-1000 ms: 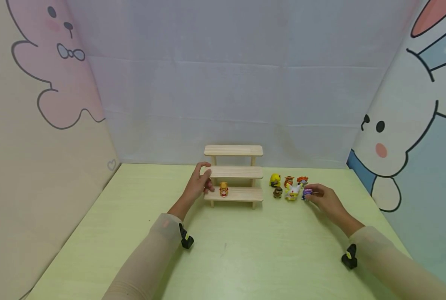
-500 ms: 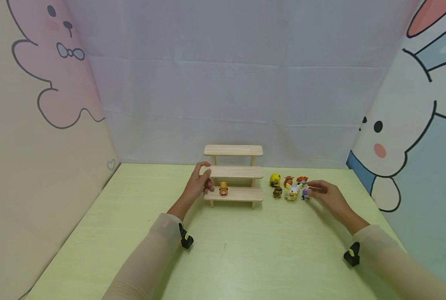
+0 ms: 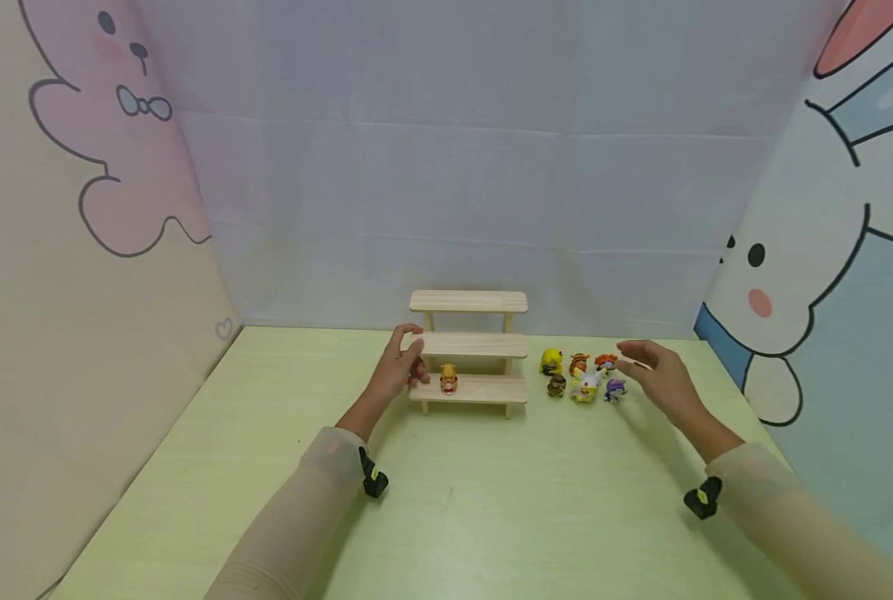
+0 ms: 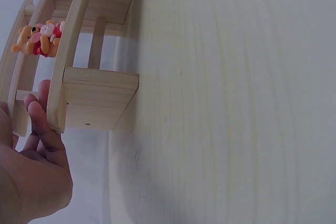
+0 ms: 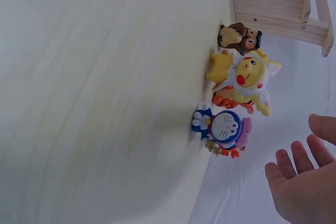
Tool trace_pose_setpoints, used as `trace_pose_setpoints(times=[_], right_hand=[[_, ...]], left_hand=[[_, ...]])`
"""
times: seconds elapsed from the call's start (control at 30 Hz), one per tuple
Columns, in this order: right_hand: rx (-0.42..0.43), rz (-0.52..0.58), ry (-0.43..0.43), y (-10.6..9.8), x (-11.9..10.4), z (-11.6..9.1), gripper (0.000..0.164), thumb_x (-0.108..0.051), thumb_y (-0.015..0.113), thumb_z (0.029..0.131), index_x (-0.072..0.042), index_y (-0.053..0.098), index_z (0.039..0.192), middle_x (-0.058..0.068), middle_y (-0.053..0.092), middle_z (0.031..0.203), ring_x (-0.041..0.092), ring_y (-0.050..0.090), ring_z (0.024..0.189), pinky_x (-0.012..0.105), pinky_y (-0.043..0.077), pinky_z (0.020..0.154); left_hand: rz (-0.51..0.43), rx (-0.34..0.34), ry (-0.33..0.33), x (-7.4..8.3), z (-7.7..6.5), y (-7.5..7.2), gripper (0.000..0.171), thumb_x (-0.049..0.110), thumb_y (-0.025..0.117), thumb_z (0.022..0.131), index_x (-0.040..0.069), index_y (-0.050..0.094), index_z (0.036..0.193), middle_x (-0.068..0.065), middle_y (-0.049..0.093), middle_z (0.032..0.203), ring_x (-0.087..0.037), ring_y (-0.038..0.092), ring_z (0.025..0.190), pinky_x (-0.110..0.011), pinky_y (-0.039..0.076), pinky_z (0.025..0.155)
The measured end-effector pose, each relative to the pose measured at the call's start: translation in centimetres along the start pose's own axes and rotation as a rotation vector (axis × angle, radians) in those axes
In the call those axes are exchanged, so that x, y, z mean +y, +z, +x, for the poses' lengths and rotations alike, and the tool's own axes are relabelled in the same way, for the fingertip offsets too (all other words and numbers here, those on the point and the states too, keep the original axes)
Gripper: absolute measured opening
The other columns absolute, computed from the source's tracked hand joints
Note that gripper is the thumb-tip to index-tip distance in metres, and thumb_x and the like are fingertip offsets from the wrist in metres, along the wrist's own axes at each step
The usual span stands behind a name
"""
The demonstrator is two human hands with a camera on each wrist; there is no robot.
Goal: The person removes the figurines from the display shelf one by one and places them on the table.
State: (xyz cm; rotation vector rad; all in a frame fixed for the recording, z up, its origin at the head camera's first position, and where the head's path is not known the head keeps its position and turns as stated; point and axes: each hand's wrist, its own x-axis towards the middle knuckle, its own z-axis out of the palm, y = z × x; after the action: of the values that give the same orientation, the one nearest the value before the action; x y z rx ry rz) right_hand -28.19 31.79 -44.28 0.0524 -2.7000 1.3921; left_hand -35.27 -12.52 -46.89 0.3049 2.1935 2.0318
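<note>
My left hand (image 3: pixel 394 367) grips the left end of a three-tier wooden display shelf (image 3: pixel 471 344); in the left wrist view its fingers (image 4: pixel 44 121) are bent at the board's end. On the lowest tier stands a bear figurine (image 4: pixel 26 43) in red, holding a small pink one. My right hand (image 3: pixel 664 383) hovers over the table with fingers spread, just right of a group of toy figurines. Nearest to it is a blue-and-white cat figurine (image 5: pixel 224 127) with a purple hat, standing upright. Nothing is between the right hand's fingers and thumb.
Beside the cat figurine stand a white-and-yellow figurine (image 3: pixel 585 387), a brown owl (image 5: pixel 239 38), a yellow figurine (image 3: pixel 551 362), an orange striped one (image 3: pixel 578 363) and a red-haired one (image 3: pixel 606 362). A pale fabric wall (image 3: pixel 461 167) closes the back of the light green table (image 3: pixel 491 500).
My right hand has let go of the cat figurine and risen slightly away to the right, its fingers opening. The figurine stays standing on the table. The left hand holds its place on the shelf.
</note>
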Motion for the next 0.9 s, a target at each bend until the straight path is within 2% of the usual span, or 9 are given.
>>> trace_pose_setpoints(times=[0.23,0.37,0.4,0.6,0.67,0.9], right_hand=[[-0.010,0.017,-0.057,0.7,-2.2,0.2,0.046,-0.025,0.062,0.106,-0.002,0.054,0.145,0.023,0.052,0.150,0.042,0.047,0.141,0.051,0.046,0.107],[-0.028,0.033,-0.087,1.9,-3.7,0.3,0.046,-0.026,0.063,0.105,-0.003,0.055,0.144,0.022,0.053,0.149,0.040,0.048,0.140,0.051,0.046,0.107],[-0.036,0.040,-0.094,2.2,-4.0,0.3,0.046,-0.026,0.064,0.105,-0.003,0.055,0.144,0.022,0.053,0.149,0.040,0.048,0.140,0.051,0.047,0.107],[-0.082,0.075,-0.170,5.5,-6.0,0.3,0.044,-0.024,0.067,0.103,-0.004,0.058,0.142,0.019,0.058,0.144,0.037,0.054,0.136,0.048,0.050,0.105],[-0.101,0.098,-0.196,6.7,-6.6,0.3,0.044,-0.022,0.069,0.102,-0.004,0.059,0.141,0.019,0.059,0.142,0.036,0.056,0.134,0.047,0.051,0.104],[-0.153,0.185,-0.235,10.8,-8.5,-0.2,0.042,-0.017,0.073,0.099,-0.001,0.062,0.136,0.020,0.064,0.136,0.036,0.061,0.129,0.043,0.051,0.104]], left_hand=[[0.003,0.006,0.026,-0.5,0.2,0.1,0.043,0.030,0.047,0.112,0.011,0.037,0.149,-0.006,0.056,0.067,-0.016,0.065,0.055,-0.022,0.045,0.050],[-0.004,0.001,0.028,-0.7,0.4,0.1,0.044,0.030,0.047,0.112,0.010,0.036,0.150,-0.006,0.056,0.067,-0.016,0.064,0.055,-0.022,0.045,0.050],[-0.010,-0.007,0.019,-0.4,0.2,0.0,0.044,0.028,0.046,0.112,0.009,0.036,0.150,-0.008,0.056,0.067,-0.017,0.065,0.056,-0.023,0.046,0.050],[-0.007,-0.002,0.016,-0.6,0.5,-0.1,0.044,0.029,0.047,0.112,0.010,0.037,0.150,-0.008,0.056,0.067,-0.018,0.066,0.056,-0.023,0.047,0.049],[0.003,0.007,0.026,-1.1,0.7,-0.1,0.044,0.031,0.048,0.112,0.012,0.037,0.150,-0.005,0.055,0.066,-0.015,0.065,0.056,-0.022,0.046,0.049],[-0.001,0.013,0.026,-1.1,0.7,0.0,0.041,0.030,0.048,0.112,0.014,0.039,0.149,-0.005,0.055,0.065,-0.016,0.065,0.055,-0.022,0.046,0.048]])
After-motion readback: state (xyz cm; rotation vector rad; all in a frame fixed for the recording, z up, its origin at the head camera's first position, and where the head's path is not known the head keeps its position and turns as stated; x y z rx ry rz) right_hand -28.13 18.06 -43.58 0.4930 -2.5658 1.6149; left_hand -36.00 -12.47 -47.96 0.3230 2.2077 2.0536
